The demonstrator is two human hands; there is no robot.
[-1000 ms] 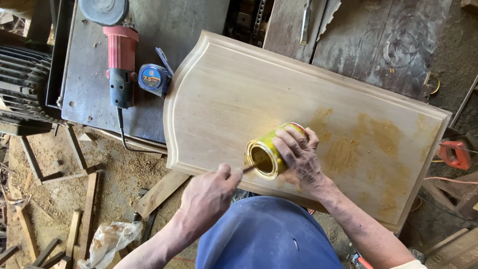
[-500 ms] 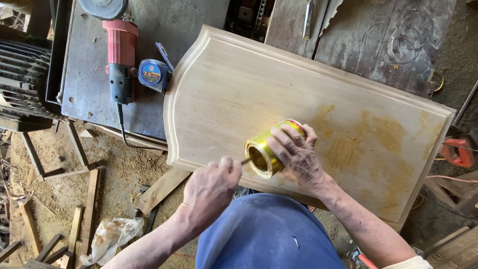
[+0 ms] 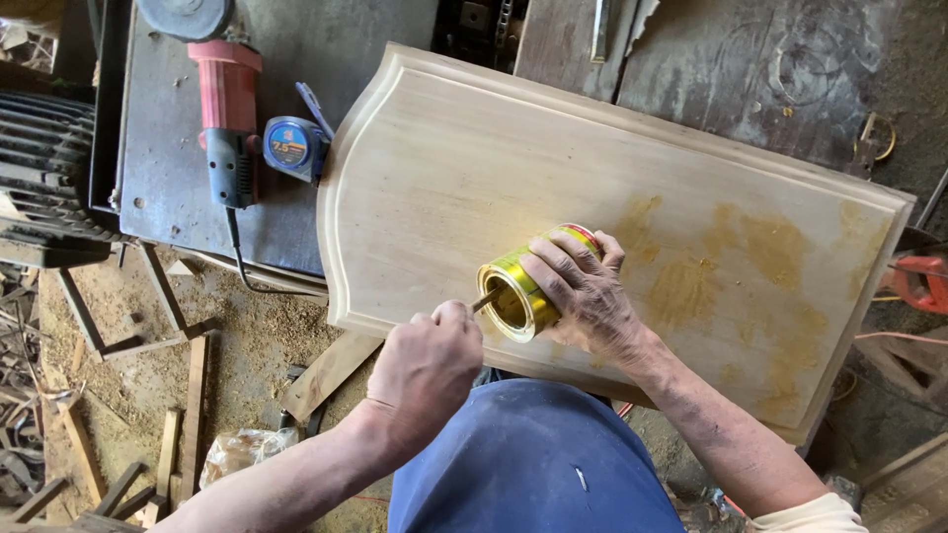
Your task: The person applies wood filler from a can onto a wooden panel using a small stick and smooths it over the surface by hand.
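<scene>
Right now the right hand (image 3: 583,301) is wrapped around a small yellow tin (image 3: 523,291), tipping it on its side so the open mouth faces the person's left, its grip clamped on the tin's body. The tin rests on a shaped wooden panel (image 3: 464,188), close to the panel's near edge and about midway along it. The left hand (image 3: 425,370) is closed in a fist on a thin stick (image 3: 486,300), whose tip reaches just inside the tin's mouth; whether it carries any of the contents is too small to tell. Yellowish stains (image 3: 731,266) spread over the panel's right half, while the left half is pale bare wood. The step in hand looks like drawing material out of the tin with the stick. A next move would call for keeping the tin tilted and steady while the stick is lifted clear of the rim without dripping over the near edge. Beyond the panel's left end, on the metal desk (image 3: 168,197), lie a red and blue angle grinder (image 3: 225,109) and, just beside it, a blue tape measure (image 3: 291,148) touching the panel's far left corner. Below, sawdust and wood offcuts (image 3: 188,395) cover the floor.
</scene>
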